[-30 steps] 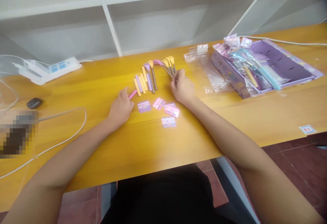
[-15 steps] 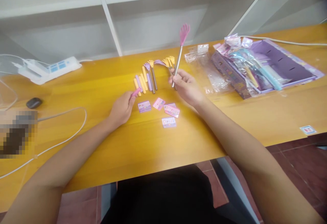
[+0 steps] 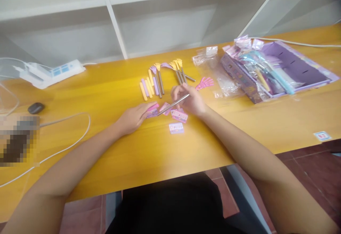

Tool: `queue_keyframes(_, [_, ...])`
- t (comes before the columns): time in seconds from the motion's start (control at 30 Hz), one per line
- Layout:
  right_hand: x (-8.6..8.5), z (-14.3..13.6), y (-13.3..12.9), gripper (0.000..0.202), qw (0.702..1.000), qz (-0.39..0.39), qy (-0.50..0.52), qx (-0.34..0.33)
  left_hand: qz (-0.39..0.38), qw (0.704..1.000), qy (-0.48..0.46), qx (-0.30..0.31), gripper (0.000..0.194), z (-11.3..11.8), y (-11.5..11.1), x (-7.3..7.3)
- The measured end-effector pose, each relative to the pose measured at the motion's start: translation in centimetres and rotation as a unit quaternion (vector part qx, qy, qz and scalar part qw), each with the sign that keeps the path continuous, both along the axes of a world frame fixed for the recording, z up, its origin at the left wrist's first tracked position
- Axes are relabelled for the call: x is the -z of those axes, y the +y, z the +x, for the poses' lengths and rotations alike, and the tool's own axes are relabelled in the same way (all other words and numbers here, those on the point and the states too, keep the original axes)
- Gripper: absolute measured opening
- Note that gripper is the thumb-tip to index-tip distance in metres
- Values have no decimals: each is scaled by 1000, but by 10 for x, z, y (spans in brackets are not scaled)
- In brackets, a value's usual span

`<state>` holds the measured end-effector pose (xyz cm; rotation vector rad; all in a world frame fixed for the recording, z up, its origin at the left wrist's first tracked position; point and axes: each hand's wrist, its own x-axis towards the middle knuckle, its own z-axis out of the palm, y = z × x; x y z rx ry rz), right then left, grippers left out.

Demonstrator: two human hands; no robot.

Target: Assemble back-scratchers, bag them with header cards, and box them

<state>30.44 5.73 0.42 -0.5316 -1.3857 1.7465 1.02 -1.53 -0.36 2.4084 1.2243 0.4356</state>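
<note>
My right hand is closed on a metal rod with a pink hand-shaped head, which now points to the right. The rod's bare end slants down to the left, close to my left hand. Between the fingers of my left hand is a pink handle, held above small printed cards. Beyond my hands lie yellow and purple handles and several metal rods with yellow or purple hand-shaped heads.
A purple box with plastic-wrapped items is at the right, with clear bags beside it. A white power strip and a black mouse are at the left. Shelving stands behind the table.
My right hand has turned the pink-headed rod from upright to slanting, its head now to the right and its bare end to the left. My left hand has moved right with the pink handle.
</note>
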Motion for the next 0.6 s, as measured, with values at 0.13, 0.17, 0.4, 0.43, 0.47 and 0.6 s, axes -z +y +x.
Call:
queue_keyframes(0.13, [-1, 0, 2, 56, 997, 4, 57, 50, -7, 1000, 9, 17, 57, -1, 1, 1])
queue_keyframes(0.17, [-1, 0, 2, 54, 997, 5, 61, 55, -9, 1000, 10, 20, 57, -1, 1, 1])
queue_keyframes(0.4, [-2, 0, 2, 53, 995, 21, 51, 85, -14, 1000, -7, 18, 56, -1, 1, 0])
queue_keyframes(0.43, [-2, 1, 4, 54, 993, 30, 53, 99, -13, 1000, -10, 15, 56, -1, 1, 0])
queue_keyframes(0.47, [-2, 3, 5, 54, 992, 38, 56, 109, -12, 1000, -13, 13, 56, -1, 1, 0])
queue_keyframes(0.6, [0, 5, 8, 53, 991, 41, 66, 113, -1, 1000, -20, 14, 56, -2, 0, -1])
